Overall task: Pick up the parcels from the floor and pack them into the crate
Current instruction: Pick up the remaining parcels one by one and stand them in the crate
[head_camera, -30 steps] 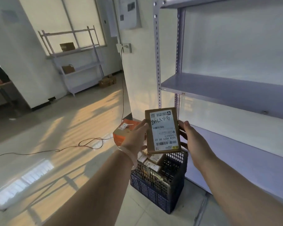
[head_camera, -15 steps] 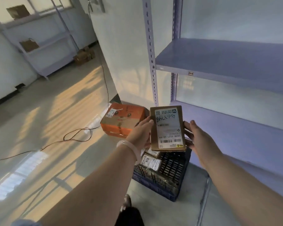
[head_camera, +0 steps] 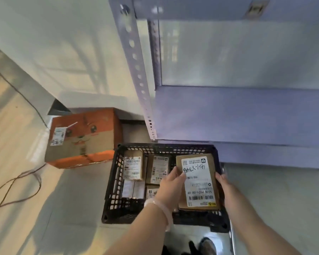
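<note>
Both hands grasp a flat cardboard parcel [head_camera: 197, 181] by its long edges: left hand [head_camera: 170, 184] with thumb on the white label [head_camera: 199, 188], right hand [head_camera: 224, 188] curled round the opposite edge. It lies label-up over the 3 o'clock side of the black plastic crate [head_camera: 114, 181]. Smaller labelled parcels [head_camera: 133, 168] lie in the crate's 9 o'clock side. An orange cartoon-printed carton [head_camera: 83, 137] stands on the floor at the crate's 10 o'clock — steel shelving [head_camera: 228, 115] at its 12.
</note>
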Motion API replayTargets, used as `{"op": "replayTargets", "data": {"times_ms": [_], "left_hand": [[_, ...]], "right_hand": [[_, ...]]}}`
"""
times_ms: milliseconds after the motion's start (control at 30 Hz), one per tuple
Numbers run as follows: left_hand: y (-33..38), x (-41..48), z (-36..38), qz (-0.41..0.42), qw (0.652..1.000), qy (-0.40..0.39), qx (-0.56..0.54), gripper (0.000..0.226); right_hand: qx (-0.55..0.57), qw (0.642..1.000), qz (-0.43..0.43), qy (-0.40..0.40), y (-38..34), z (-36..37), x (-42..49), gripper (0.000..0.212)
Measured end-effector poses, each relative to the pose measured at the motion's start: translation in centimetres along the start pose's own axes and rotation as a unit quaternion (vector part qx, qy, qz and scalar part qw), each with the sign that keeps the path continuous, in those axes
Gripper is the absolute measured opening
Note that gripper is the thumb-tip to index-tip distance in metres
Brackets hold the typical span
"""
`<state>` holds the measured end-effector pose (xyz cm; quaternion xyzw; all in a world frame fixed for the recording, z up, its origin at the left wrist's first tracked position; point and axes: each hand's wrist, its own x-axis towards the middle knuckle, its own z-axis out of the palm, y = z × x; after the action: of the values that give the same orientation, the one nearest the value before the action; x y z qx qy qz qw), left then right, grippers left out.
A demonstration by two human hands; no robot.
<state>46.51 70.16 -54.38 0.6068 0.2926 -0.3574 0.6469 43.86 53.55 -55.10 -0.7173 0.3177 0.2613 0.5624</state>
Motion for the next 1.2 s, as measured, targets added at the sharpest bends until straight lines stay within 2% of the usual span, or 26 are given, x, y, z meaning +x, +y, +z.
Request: {"op": "replayTargets", "data": {"times_ms": [67, 133, 200, 267, 367, 467, 500, 600, 733, 800, 900, 1067, 1200], "left_hand": [[-1.5, 3.9, -0.1, -0.021, 1.000, 0.008, -0.019, 0.025], [-3.2, 7.9, -0.1, -0.034, 0.999, 0.011, -0.031, 0.044], [-4.8, 11.6, -0.3, -0.033, 0.999, 0.017, -0.029, 0.058], [-5.9, 14.4, -0.6, -0.025, 0.999, 0.027, -0.017, 0.063], [-6.6, 17.4, -0.9, -0.013, 0.999, 0.032, -0.016, 0.063], [-7.4, 18.5, -0.4, -0.010, 0.999, 0.033, -0.011, 0.046], [-7.8, 18.6, -0.1, -0.002, 0.999, 0.033, 0.001, 0.042], [-8.7, 18.8, 0.6, 0.031, 0.998, 0.033, 0.031, 0.074], [-8.9, 19.0, 0.9, 0.016, 0.998, 0.048, 0.032, 0.081], [-8.7, 19.7, 0.8, 0.010, 0.997, 0.060, 0.038, 0.081], [-8.5, 21.1, 0.4, -0.006, 0.995, 0.089, 0.053, 0.068], [-8.9, 22.5, 1.3, 0.004, 0.981, 0.132, 0.143, 0.069], [-9.5, 22.2, 1.7, 0.026, 0.961, 0.165, 0.219, 0.066]], "right_hand": [[0.016, 0.999, 0.038, 0.010, 1.9, 1.1, 3.7, 0.049], [0.013, 0.998, 0.060, 0.034, 3.5, 2.1, 7.4, 0.046], [0.010, 0.997, 0.056, 0.043, 4.6, 3.2, 10.8, 0.044], [0.005, 0.997, 0.054, 0.046, 5.7, 4.2, 13.9, 0.043], [-0.004, 0.996, 0.059, 0.061, 7.1, 5.2, 17.5, 0.043], [0.008, 0.993, 0.093, 0.074, 8.8, 5.5, 19.3, 0.046], [0.008, 0.993, 0.090, 0.079, 9.4, 5.5, 19.4, 0.045], [0.000, 0.994, 0.056, 0.093, 10.6, 5.6, 19.3, 0.044], [-0.020, 0.992, 0.001, 0.125, 10.7, 6.1, 18.9, 0.047], [-0.034, 0.994, -0.009, 0.099, 10.2, 6.4, 19.2, 0.045], [-0.054, 0.998, 0.011, 0.043, 9.5, 7.0, 20.6, 0.049], [-0.060, 0.997, 0.050, 0.015, 9.2, 7.2, 22.3, 0.059], [-0.037, 0.999, 0.026, 0.009, 9.5, 6.9, 21.7, 0.044]]}}
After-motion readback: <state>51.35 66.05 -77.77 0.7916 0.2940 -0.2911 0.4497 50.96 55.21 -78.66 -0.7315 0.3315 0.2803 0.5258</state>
